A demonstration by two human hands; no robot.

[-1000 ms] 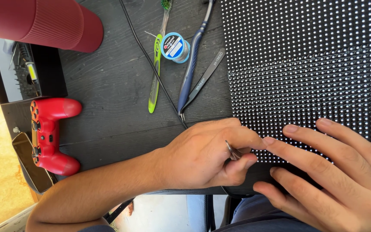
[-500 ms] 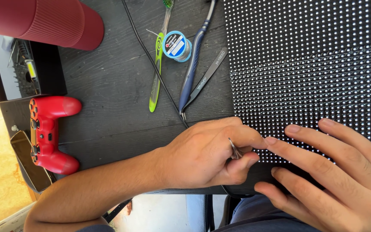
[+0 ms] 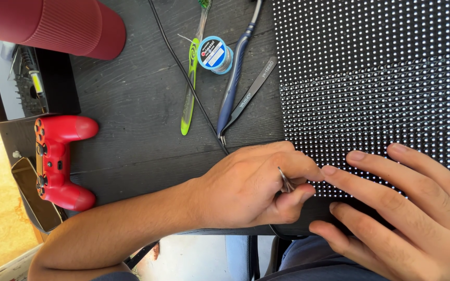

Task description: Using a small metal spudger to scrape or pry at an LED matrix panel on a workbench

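Our left hand (image 3: 251,190) pinches thin metal tweezers (image 3: 286,183) at lower centre, tips at the lower left corner of the dotted panel (image 3: 376,78) filling the right of the frame. Our right hand (image 3: 407,213) lies spread, fingers flat on the panel's lower edge. A red controller (image 3: 58,160) sits left on the counter (image 3: 131,114)

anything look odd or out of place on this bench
Two toothbrushes and a red game controller lie among the solder spool and spare tweezers, unusual beside a dotted panel. Nothing looks spilled or broken.
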